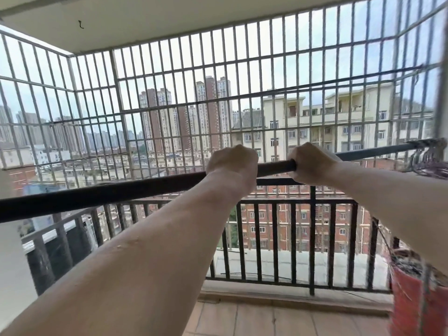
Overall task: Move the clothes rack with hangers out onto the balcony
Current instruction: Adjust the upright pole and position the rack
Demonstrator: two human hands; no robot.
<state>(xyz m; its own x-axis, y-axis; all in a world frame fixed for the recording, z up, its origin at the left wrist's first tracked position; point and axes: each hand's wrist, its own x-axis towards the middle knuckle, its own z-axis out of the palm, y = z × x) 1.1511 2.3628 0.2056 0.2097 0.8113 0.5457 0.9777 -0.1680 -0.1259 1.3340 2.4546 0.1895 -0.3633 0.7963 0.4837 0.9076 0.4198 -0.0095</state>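
Observation:
A long dark bar of the clothes rack (109, 194) runs across the view from lower left to upper right, at chest height over the balcony. My left hand (231, 161) is closed around it near the middle. My right hand (312, 162) grips it just to the right, a short gap apart. At the bar's far right end hangs a bundle of thin hangers (429, 158), blurred. The rack's legs are out of view.
A black balcony railing (266, 229) stands just beyond the bar, with a grey security grille (169, 93) above and around it. A red pot (417, 294) with dry stems sits at the right. Tiled floor (266, 318) lies below; a white wall (12, 263) is at the left.

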